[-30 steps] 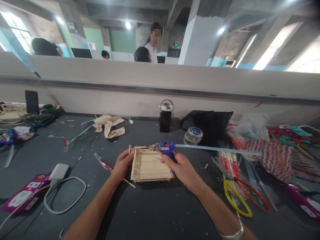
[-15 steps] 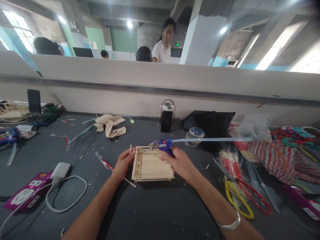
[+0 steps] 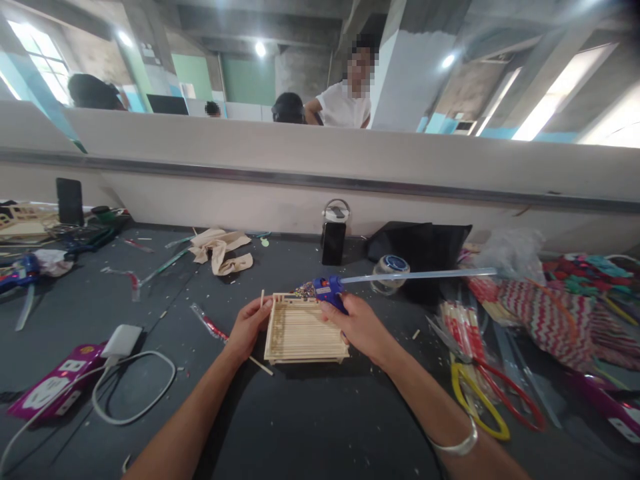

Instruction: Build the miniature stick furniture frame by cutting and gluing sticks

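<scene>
A shallow tray built of thin wooden sticks (image 3: 305, 333) sits on the dark table in front of me. My left hand (image 3: 249, 327) is closed at its left side, pinching a short wooden stick (image 3: 263, 298) that points up beside the tray's far left corner. My right hand (image 3: 360, 327) grips a blue hot glue gun (image 3: 328, 291) above the tray's far right part. The gun's nozzle points left along the far rim, its tip hard to make out. From its back a long clear glue stick (image 3: 425, 274) runs to the right.
Right of me lie scissors (image 3: 480, 393), wrapped sticks (image 3: 463, 327) and knitted cloth (image 3: 545, 320). A glass jar (image 3: 391, 273) and a phone (image 3: 333, 243) stand beyond the tray. A purple power strip (image 3: 57, 383) with a white charger (image 3: 121, 343) is at left.
The glue gun and its glue stick have shifted slightly left along the far rim. My left hand and the tray look nearly unchanged. Behind the partition, a person in white has moved right.
</scene>
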`<state>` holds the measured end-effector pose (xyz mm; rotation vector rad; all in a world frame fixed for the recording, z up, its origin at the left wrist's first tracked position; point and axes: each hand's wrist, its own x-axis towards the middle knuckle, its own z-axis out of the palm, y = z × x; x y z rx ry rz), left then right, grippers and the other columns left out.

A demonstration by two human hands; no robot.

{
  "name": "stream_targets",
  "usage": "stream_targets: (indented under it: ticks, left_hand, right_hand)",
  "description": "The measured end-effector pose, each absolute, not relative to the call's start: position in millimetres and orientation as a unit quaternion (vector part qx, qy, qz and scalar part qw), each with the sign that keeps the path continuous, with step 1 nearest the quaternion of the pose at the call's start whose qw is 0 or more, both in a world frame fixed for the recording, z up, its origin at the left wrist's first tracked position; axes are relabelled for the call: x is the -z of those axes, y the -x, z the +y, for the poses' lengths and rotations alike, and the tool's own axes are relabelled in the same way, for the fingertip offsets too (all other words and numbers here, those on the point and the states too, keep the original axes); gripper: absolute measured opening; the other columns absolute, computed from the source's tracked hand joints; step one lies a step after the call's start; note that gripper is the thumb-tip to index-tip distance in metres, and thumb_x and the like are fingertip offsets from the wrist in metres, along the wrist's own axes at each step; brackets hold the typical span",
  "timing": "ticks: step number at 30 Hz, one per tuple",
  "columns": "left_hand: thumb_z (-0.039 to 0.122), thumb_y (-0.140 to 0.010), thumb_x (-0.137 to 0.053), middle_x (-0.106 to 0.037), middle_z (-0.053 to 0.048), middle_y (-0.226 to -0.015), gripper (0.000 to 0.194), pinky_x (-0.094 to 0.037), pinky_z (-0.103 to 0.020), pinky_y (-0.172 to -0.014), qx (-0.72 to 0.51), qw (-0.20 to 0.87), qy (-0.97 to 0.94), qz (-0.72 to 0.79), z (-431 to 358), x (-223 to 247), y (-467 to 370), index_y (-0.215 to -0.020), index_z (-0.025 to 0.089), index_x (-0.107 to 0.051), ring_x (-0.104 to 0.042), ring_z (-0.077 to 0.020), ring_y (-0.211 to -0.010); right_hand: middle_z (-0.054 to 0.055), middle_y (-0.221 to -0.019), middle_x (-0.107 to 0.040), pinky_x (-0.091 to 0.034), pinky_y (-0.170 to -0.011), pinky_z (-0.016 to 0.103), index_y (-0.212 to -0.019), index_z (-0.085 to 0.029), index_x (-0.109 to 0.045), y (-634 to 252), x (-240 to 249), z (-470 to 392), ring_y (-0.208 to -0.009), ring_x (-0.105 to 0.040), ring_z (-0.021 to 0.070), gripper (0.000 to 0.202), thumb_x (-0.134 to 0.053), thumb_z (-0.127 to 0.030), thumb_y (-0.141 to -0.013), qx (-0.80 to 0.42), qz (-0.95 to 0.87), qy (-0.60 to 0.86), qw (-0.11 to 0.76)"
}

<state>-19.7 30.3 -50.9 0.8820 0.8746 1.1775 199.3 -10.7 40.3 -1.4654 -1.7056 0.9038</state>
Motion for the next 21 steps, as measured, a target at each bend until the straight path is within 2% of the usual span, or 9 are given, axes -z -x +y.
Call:
stream_targets:
  ticks: [14,21]
  left_hand:
    - [0.042,-0.071,-0.077,-0.077,-0.009,-0.094,0.042,-0.053,-0.031,-0.072,-0.522,0.659,-0.387,0.378,31.9,54.8,20.6,-0.105,0.018,-0.073,-0.071,-0.0247,-0.082]
    - [0.042,-0.072,-0.076,-0.076,-0.010,-0.095,0.043,-0.053,-0.032,-0.076,-0.520,0.662,-0.389,0.374,33.0,54.9,20.5,-0.106,0.016,-0.072,-0.071,-0.0249,-0.085]
  right_hand:
    - [0.003,-0.075,-0.067,-0.043,-0.053,0.024,-0.090,-0.018,-0.064,-198.6,-39.9,-8.5,-0.064,-0.058,0.0166,0.026,-0.051,-0.039,-0.087,-0.337,-0.668,0.571,0.340]
    - [0.003,-0.075,-0.065,-0.041,-0.052,0.023,-0.088,-0.017,-0.063,-196.9,-41.8,-8.3,-0.062,-0.057,0.0152,0.026,-0.050,-0.039,-0.087,-0.334,-0.669,0.582,0.320]
